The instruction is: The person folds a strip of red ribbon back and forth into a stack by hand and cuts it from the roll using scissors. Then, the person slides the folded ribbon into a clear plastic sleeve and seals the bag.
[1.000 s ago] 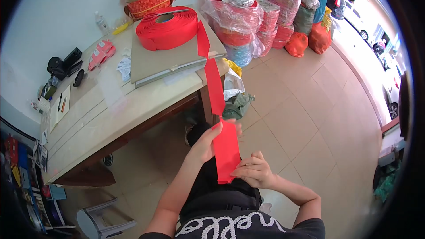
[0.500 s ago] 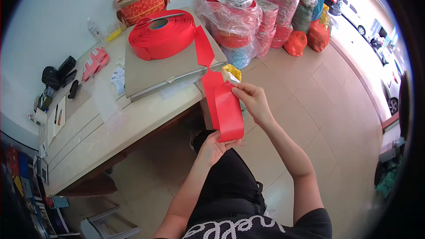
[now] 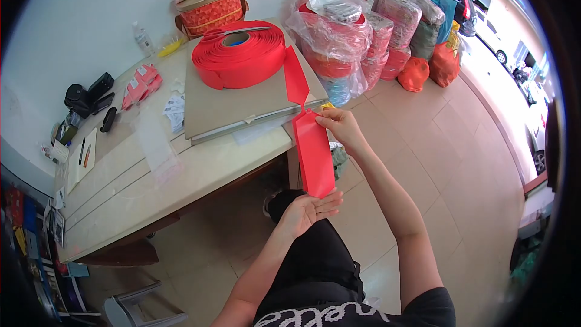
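Note:
A large roll of red ribbon (image 3: 242, 63) lies on a grey-beige board (image 3: 224, 106) on the table. From the roll's right side a red strip (image 3: 315, 157) hangs down past the board's corner, narrowing where its sections join. The strip is folded back on itself, its bend at the bottom. My right hand (image 3: 340, 126) pinches the strip's upper end beside a narrow joint. Under the bend, my left hand (image 3: 308, 212) is open, palm up, with fingers spread at the strip's lower edge. Scissors (image 3: 242, 30) rest on top of the roll.
The table (image 3: 224, 163) also bears a notebook (image 3: 83, 154), pens, black cases and red packets (image 3: 141, 85). A red patterned basket (image 3: 212, 11) stands behind the roll. Wrapped bundles (image 3: 333, 36) and orange bags line the wall. A grey stool (image 3: 142, 306) is at lower left.
My right hand has moved from the strip's lower end up to the narrow joint, folding the strip back. My left hand has shifted from the strip's upper part to below the bend.

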A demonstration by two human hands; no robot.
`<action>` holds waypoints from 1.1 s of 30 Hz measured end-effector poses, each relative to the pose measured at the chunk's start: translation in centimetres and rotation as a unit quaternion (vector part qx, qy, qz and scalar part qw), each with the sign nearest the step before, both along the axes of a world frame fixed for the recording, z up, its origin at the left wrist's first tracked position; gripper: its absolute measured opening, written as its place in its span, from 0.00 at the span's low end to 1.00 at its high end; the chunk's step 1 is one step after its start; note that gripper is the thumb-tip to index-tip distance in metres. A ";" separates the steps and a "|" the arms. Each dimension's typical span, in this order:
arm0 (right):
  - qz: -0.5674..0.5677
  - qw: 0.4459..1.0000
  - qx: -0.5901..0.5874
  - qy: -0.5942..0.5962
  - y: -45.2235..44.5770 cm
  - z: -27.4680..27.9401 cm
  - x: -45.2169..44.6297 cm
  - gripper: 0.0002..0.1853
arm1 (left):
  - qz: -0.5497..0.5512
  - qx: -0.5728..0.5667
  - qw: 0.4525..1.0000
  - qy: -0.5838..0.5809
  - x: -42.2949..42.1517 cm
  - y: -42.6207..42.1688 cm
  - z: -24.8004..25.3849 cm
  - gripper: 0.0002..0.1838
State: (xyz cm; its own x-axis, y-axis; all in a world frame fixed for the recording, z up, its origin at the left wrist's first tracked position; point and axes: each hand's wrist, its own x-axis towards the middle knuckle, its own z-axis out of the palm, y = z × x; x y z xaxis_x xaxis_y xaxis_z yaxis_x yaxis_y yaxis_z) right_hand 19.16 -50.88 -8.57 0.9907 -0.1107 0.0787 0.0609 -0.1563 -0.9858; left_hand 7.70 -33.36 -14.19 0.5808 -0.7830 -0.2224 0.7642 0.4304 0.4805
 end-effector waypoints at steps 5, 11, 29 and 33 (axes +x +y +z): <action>-0.014 0.998 -0.046 0.045 0.8 0.7 0.2 0.09 | -0.013 -0.024 0.998 -0.057 0.0 -0.1 0.0 0.25; -0.013 0.999 0.000 0.046 0.7 0.1 1.3 0.09 | -0.016 -0.045 0.992 -0.113 0.0 0.4 0.5 0.34; 0.006 0.996 0.017 0.093 0.0 1.0 0.1 0.09 | 0.048 -0.011 0.996 -0.068 8.0 -2.0 2.6 0.27; 0.018 0.998 0.010 0.051 0.2 0.5 -0.3 0.10 | 0.059 0.018 0.997 -0.045 8.0 -1.8 0.8 0.26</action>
State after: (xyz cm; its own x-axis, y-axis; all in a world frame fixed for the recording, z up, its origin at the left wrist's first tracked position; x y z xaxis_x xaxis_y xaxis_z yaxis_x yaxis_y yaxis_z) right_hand 18.82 -50.68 -8.04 0.9969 -0.0748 -0.0240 -0.0340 -0.1350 -0.9903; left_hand 15.71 -35.14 -13.40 0.6876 -0.7001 -0.1927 0.6624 0.4960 0.5615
